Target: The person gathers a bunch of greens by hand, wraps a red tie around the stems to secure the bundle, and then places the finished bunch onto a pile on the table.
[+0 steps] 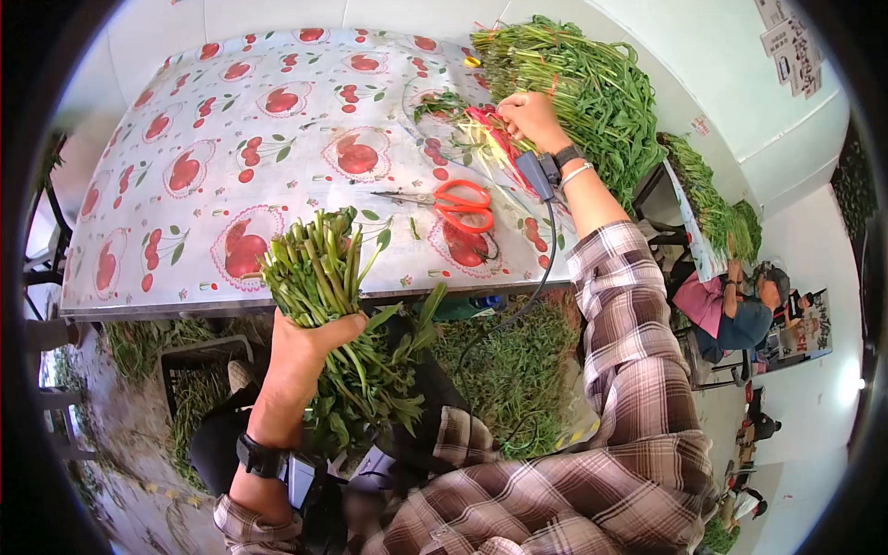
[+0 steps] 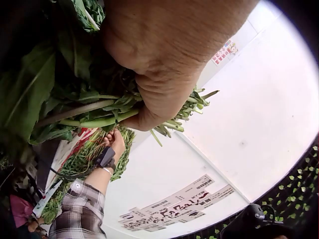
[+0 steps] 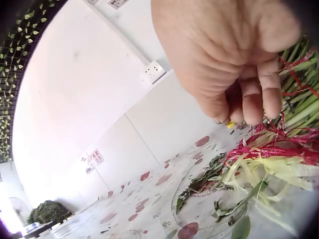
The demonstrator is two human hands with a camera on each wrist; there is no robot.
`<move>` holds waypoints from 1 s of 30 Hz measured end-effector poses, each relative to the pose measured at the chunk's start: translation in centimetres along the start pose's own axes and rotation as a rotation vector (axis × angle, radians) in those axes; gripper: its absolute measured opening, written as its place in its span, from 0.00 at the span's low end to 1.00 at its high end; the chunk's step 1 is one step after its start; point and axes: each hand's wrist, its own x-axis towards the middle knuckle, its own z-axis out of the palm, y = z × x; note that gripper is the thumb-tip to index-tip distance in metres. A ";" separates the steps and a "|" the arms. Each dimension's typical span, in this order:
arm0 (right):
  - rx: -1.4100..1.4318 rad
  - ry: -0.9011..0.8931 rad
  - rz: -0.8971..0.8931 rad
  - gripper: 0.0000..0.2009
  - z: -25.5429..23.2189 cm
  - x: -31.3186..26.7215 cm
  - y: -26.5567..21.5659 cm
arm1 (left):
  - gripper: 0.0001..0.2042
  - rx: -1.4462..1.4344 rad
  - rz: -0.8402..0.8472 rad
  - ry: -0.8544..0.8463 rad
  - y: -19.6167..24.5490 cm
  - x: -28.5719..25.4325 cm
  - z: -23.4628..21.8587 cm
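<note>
My left hand (image 1: 310, 347) grips a bunch of leafy green stems (image 1: 319, 264) at the table's front edge. The cut ends point up and away, and the leaves hang toward my lap. In the left wrist view, the thumb presses across the stems (image 2: 107, 119). Over at the far right of the table, my right hand (image 1: 534, 120) has its fingers curled, with fingertips right at a pile of red tie strips (image 3: 274, 149). I cannot tell whether a strip is pinched between them. Pale yellow strips (image 3: 249, 177) lie beside the red ones.
Orange-handled scissors (image 1: 462, 205) lie on the fruit-patterned tablecloth (image 1: 305, 148). Tied bunches of greens (image 1: 592, 102) are stacked at the back right. Loose greens (image 1: 518, 370) cover the floor below, near a dark crate (image 1: 205, 350). Another person (image 1: 721, 305) sits at the right.
</note>
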 end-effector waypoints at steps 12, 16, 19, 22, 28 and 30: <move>-0.119 0.201 -0.031 0.11 -5.6 0.9 -0.2 | 0.20 0.024 0.001 -0.017 -0.5 0.0 -0.6; -0.064 0.215 -0.004 0.09 -5.5 0.1 0.8 | 0.17 0.047 0.024 -0.022 -0.5 0.0 -0.4; -0.098 0.203 -0.004 0.10 -5.2 0.0 1.1 | 0.15 0.050 0.034 -0.011 -0.4 -0.1 -0.1; -0.195 0.164 -0.051 0.11 -4.7 0.7 1.5 | 0.15 0.024 0.046 0.010 -0.4 -0.1 0.0; -0.439 0.115 -0.154 0.12 -3.7 2.3 1.3 | 0.15 0.052 0.013 -0.009 -0.5 0.0 -0.4; -0.540 0.094 -0.184 0.12 -3.0 2.3 0.8 | 0.16 0.068 0.018 -0.012 -0.4 -0.1 -0.4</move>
